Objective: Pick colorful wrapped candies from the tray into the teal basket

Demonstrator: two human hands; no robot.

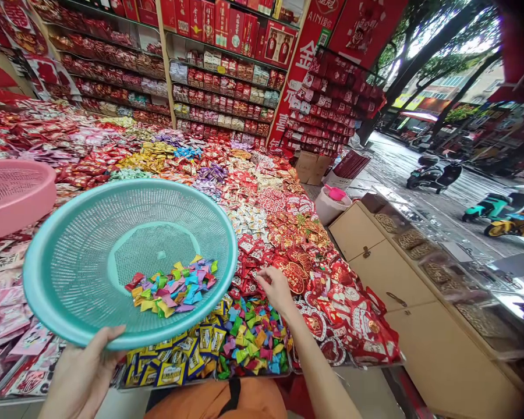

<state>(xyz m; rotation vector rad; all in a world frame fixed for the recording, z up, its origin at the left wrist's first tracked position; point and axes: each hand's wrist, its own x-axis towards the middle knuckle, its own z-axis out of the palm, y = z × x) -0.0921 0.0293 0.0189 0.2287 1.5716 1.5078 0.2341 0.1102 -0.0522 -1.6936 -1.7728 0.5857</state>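
Observation:
My left hand (pixel 89 366) grips the near rim of a round teal plastic basket (pixel 87 256), its thumb over the edge. Inside the basket, toward the right, lies a heap of small, brightly wrapped candies (pixel 172 288). My right hand (pixel 275 286) is over red-wrapped sweets (pixel 244 279) just right of the basket, fingers partly bent, thumb and forefinger close together; whether something small is between them is hidden. Below it sits a tray section of colourful candies (pixel 255 337), beside yellow and blue packets (pixel 172 372) partly under the basket.
A pink basket (pixel 17 201) stands at the left. Red heart-shaped packs (pixel 332 314) spread to the right, near wooden cabinets (pixel 406 297). Stocked shelves (pixel 227 81) line the back. A white bucket with a pink scoop (pixel 335 194) is by the cabinets; scooters are parked outside.

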